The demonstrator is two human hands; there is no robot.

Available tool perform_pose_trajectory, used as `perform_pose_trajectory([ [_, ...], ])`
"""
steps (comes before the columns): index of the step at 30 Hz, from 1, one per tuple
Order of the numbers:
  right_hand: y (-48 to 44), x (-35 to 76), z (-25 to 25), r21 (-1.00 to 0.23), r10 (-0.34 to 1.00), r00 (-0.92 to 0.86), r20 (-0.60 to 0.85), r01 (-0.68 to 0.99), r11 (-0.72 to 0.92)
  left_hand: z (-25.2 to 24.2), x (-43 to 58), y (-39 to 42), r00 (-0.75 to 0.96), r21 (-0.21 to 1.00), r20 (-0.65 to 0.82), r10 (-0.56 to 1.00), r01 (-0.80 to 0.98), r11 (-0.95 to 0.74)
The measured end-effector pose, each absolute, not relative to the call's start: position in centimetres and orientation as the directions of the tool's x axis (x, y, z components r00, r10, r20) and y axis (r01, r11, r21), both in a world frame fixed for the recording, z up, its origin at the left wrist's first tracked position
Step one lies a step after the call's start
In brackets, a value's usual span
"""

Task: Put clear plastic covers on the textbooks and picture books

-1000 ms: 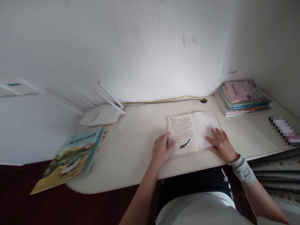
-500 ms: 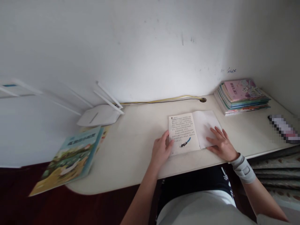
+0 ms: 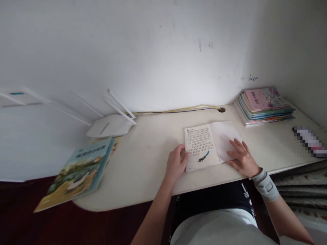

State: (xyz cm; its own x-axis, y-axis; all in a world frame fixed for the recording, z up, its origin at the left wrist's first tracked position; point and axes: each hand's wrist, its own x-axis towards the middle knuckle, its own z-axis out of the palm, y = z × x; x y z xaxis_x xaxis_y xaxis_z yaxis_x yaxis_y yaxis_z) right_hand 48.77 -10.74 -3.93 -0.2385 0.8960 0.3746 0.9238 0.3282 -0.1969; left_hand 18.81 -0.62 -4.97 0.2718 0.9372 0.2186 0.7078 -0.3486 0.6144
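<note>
A book lies open on the white desk. Its left page carries printed text and a small blue-and-black drawing near the bottom; the right page looks blank. My left hand holds the book's left edge, the thumb tip over the page margin and the fingers curved along the side. Flat on the lower part of the right page lies my right hand, fingers spread, holding nothing. A grey wrist support wraps the right wrist.
A stack of books stands at the back right, with a blurred-out phone-like object nearer the right edge. On the left are a white router and a picture book overhanging the desk. Cables run along the wall to a hole.
The view has shifted slightly. Both hands keep their places on the book, and the pages lie as before.
</note>
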Motion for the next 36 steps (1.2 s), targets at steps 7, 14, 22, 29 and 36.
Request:
perform_pose_trajectory([
  [7,-10.5,48.4,-4.5,-0.16,0.914,-0.239,0.328,0.939,0.303,-4.7,18.8,-0.8,0.276,0.67,0.199,0.94,0.662,-0.336],
  [14,-10.3,48.7,-5.2,-0.134,0.907,-0.2,0.372,0.955,0.266,-4.6,18.7,-0.7,0.296,0.733,0.182,0.937,0.595,-0.331],
  [22,-10.3,47.5,-6.0,-0.077,0.901,-0.177,0.396,0.971,0.224,-3.3,18.8,-1.0,0.086,0.954,-0.05,0.995,0.298,0.022],
  [29,-10.4,46.9,-5.9,-0.056,0.911,-0.171,0.375,0.977,0.207,1.0,18.0,0.0,0.259,0.744,-0.561,0.786,-0.258,0.616],
  [36,-10.7,46.2,-5.6,-0.33,0.915,-0.167,0.367,0.896,0.296,2.5,22.1,0.8,0.322,0.906,-0.312,0.894,-0.184,0.382],
])
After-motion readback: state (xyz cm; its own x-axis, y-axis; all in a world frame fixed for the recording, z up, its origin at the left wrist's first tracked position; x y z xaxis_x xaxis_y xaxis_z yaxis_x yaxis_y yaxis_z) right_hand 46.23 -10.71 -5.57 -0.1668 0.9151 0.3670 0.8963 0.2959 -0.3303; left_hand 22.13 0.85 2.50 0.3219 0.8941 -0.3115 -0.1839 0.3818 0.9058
